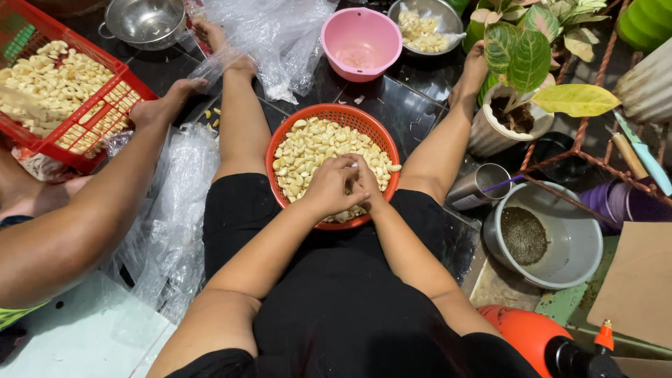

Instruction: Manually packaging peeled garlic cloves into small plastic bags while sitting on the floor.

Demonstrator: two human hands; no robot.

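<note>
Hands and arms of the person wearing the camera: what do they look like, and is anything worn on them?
Both arms are bare from shoulder to wrist, with no sleeves in view. The left hand and right hand wear no gloves; no rings, watch or bracelets show. The clothing below them is plain black.

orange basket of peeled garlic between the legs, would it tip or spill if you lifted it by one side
Probably yes. The orange basket is round and shallow, heaped near its rim with loose cloves, so tilting would likely send them sliding out. Its perforated plastic wall may flex. Both hands sit over it.
</note>
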